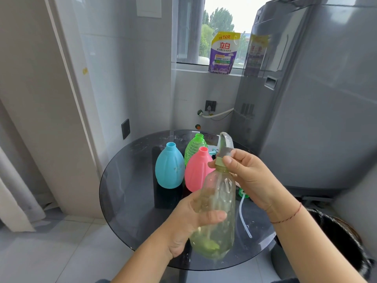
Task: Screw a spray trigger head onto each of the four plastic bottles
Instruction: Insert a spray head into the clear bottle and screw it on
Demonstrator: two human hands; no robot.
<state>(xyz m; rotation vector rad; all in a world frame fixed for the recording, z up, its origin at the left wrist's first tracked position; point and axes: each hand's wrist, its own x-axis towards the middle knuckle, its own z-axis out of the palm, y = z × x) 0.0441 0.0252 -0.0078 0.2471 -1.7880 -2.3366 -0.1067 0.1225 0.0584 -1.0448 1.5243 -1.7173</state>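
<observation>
A: Where is the work now?

B: Lower centre of the frame. The left hand (184,225) wraps its fingers round the clear yellowish bottle (216,209), held tilted above the round glass table (126,193). The right hand (247,174) pinches the collar of the spray trigger head (224,149) on its neck.

A: What could go wrong?

B: The collar may cross-thread if it sits crooked, and the thin bottle could buckle under the squeeze.

A: And unclear?

B: The threads are hidden by fingers. The blue bottle (169,166), pink bottle (199,170) and green bottle (195,147) stand uncapped behind; a spare trigger head (243,194) is mostly covered.
</observation>
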